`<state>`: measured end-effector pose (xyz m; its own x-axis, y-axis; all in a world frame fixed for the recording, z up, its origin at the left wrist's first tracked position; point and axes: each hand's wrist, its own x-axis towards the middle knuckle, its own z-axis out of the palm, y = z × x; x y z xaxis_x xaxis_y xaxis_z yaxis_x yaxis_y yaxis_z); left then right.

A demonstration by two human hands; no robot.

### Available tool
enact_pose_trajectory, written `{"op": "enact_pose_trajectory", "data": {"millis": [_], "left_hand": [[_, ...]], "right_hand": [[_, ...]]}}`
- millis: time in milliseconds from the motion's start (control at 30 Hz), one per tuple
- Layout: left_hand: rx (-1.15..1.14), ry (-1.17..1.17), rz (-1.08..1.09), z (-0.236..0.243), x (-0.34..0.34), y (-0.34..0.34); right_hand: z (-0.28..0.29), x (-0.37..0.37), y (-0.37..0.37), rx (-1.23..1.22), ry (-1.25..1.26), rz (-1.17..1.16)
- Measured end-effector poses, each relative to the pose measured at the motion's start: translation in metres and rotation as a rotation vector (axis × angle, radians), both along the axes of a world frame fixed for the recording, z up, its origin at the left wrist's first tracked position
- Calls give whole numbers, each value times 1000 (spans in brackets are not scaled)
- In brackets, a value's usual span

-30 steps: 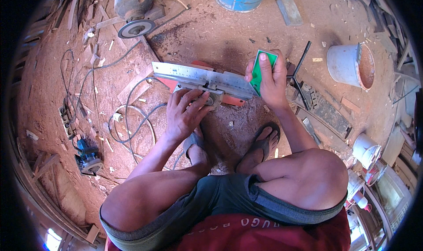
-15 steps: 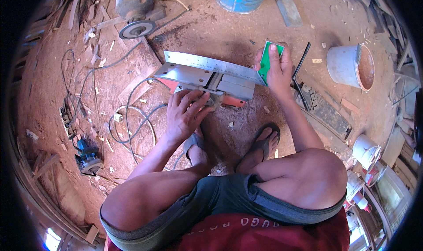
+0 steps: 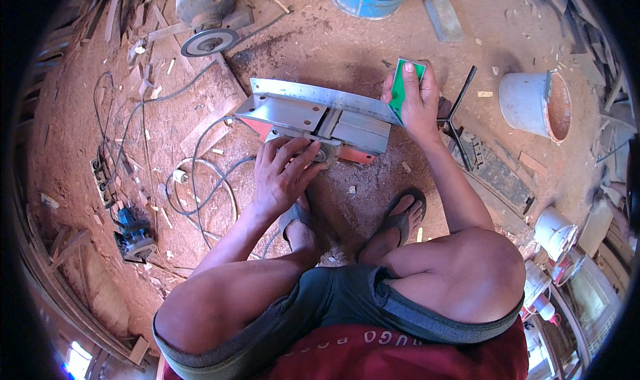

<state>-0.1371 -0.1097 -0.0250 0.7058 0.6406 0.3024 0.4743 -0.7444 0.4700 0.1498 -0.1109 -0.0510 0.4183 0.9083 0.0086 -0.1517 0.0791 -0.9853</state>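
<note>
My right hand [image 3: 420,103] grips the green handle [image 3: 403,87] of a try square. Its long steel ruled blade [image 3: 307,92] lies across the far side of a hand planer's metal sole [image 3: 280,110], which faces upward above an orange body [image 3: 357,155]. My left hand [image 3: 283,173] has its curved fingers pressed on the metal fitting along the planer's near side, partly hiding it. Both bare forearms come in between my bent knees and the tool.
A grinder [image 3: 203,10] stands at upper left, a router [image 3: 133,230] at left beside cords and a power strip [image 3: 103,173]. Buckets [image 3: 523,103] stand at right, a blue one [image 3: 370,0] at top. A black three-armed wrench [image 3: 460,97] leans beside my right hand. Wood scraps litter the dirt floor.
My right hand and the square have moved up, away from me, uncovering more of the planer's sole. My left hand stays on the near side.
</note>
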Motion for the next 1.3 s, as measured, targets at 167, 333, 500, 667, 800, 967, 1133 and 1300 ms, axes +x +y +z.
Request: {"op": "enact_pose_trajectory", "data": {"millis": [167, 333, 500, 667, 800, 967, 1133, 1300], "left_hand": [[2, 2, 2, 0, 0, 0], [12, 0, -9, 3, 1, 0], [7, -1, 7, -3, 0, -1], [14, 8, 10, -1, 0, -1], [15, 13, 8, 0, 0, -1], [12, 6, 2, -1, 0, 0], [14, 6, -3, -2, -1, 0], [12, 11, -5, -2, 0, 0]], "right_hand": [[-4, -2, -2, -4, -25, -8], [-7, -4, -4, -8, -10, -7], [-8, -4, -5, -9, 3, -8], [-11, -3, -8, -10, 5, 10], [-11, -3, -7, -8, 0, -7], [-14, -3, -7, -8, 9, -10], [-14, -2, -7, -18, 10, -13], [-14, -1, -7, -18, 7, -6]]}}
